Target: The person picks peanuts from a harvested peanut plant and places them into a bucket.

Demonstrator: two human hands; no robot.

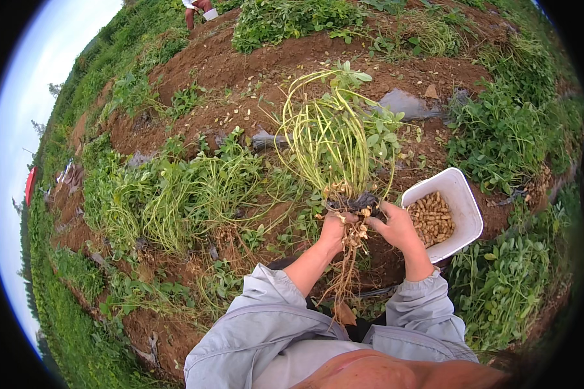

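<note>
An uprooted peanut plant [338,141] is held in front of me, its leafy stems pointing away and its roots [348,270] hanging toward my lap. My left hand [335,229] grips it at the base of the stems. Pale peanut pods [355,233] cling among the roots. My right hand [395,226] is at the same root crown, thumb and fingers against the pods; whether it grasps a single pod is hidden. A scrap of dark plastic film [361,200] lies across the stem base. Close to my right hand is a white plastic bucket [467,219] with loose peanuts [430,219] in it.
Heaps of pulled peanut plants [175,194] lie to the left, with more leafy plants [506,277] beyond the bucket. Torn plastic film [409,104] sticks out of the brown soil [209,73]. Far off, another person [198,7] is beside a white container [210,14].
</note>
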